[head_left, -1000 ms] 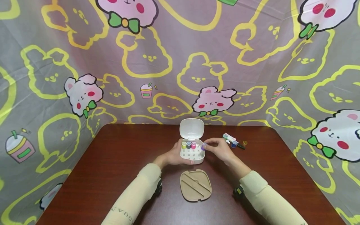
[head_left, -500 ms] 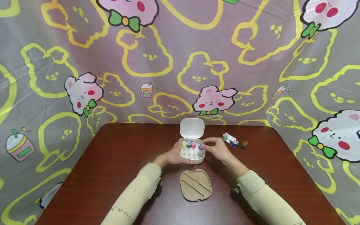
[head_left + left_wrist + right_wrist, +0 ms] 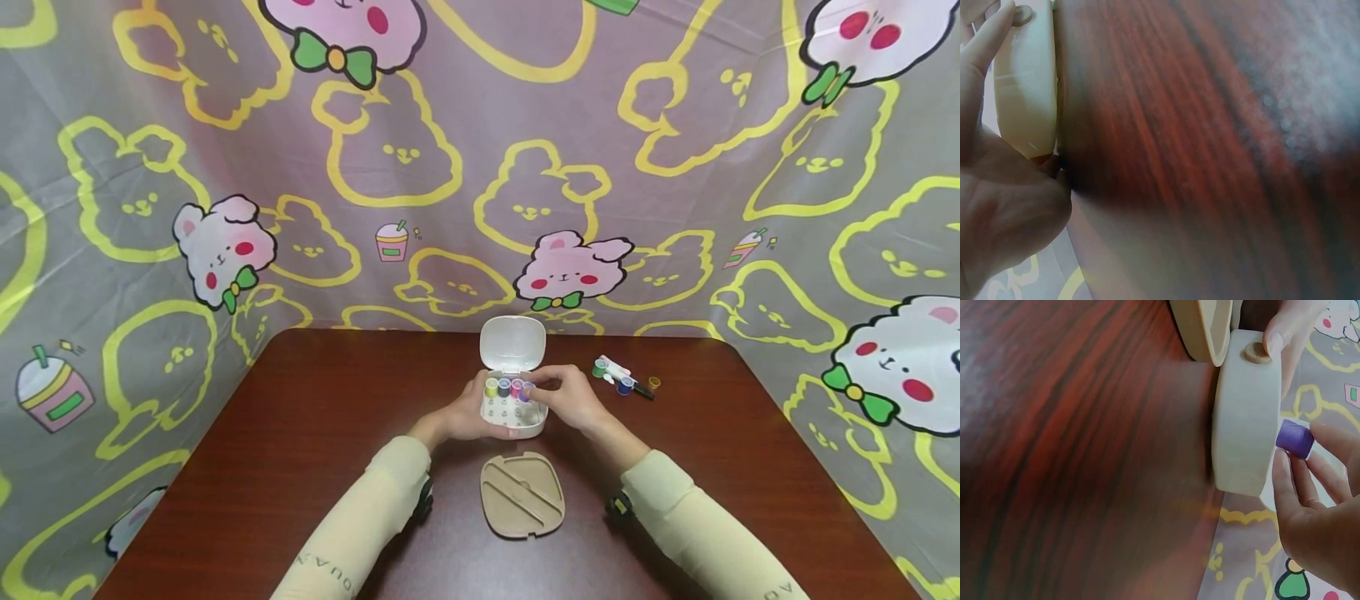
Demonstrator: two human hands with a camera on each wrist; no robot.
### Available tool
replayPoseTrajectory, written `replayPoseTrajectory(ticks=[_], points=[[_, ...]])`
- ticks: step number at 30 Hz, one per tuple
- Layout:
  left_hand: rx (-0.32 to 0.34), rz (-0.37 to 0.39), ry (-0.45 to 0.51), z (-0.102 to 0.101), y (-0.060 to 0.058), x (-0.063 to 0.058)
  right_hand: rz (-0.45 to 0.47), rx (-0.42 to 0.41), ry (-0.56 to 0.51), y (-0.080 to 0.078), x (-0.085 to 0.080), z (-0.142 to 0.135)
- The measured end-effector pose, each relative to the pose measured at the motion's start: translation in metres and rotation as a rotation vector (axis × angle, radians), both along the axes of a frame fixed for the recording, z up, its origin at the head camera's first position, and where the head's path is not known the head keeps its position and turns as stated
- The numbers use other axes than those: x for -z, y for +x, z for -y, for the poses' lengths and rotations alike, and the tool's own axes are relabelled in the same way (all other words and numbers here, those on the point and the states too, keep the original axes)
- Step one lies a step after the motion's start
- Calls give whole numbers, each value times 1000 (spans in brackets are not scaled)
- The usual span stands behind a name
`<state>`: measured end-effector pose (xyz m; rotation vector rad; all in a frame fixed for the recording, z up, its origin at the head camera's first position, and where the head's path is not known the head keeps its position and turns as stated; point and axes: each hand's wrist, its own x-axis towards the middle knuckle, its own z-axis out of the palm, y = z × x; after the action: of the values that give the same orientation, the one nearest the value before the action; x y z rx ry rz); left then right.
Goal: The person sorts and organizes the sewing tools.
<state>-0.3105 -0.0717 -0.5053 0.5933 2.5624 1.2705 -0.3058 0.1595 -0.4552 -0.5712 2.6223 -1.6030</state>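
Note:
A white sewing box (image 3: 513, 343) stands on the table with its hinged lid raised and rows of small pegs inside. Yellow (image 3: 491, 387), dark grey (image 3: 504, 387) and pink thread spools (image 3: 516, 387) sit in a row at the back. My left hand (image 3: 471, 412) grips the box from its left side, thumb along the front near the round button (image 3: 1257, 353). Between thumb and fingers, my right hand (image 3: 576, 402) pinches a purple thread spool (image 3: 1295, 439) at the open top of the box, beside the pink one. The right hand covers part of the box's right side.
A tan tray (image 3: 521, 496) with diagonal grooves lies in front of the box. To the right lie a green spool (image 3: 599, 368), a blue spool (image 3: 624, 385), a small yellow spool (image 3: 654, 382), a white-and-pink item (image 3: 617, 367) and a thin black stick (image 3: 643, 390). Patterned cloth hangs behind the table.
My right hand has moved left with the purple spool, from the box's right wall to beside the pink spool. The left hand keeps holding the box in place.

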Motion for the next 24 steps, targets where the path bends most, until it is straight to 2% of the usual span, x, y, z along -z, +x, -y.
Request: replayPoseTrajectory(ticks=[13,20,24], points=[[-2,-8,-8,-1,7,-7,-55,16,64,1,-5,12],[2,2,32,-2,13,-21,-68,4,65,-1,-6,17],[2,7,29,-3,14,-23,-69,3,65,-1,-6,20]])
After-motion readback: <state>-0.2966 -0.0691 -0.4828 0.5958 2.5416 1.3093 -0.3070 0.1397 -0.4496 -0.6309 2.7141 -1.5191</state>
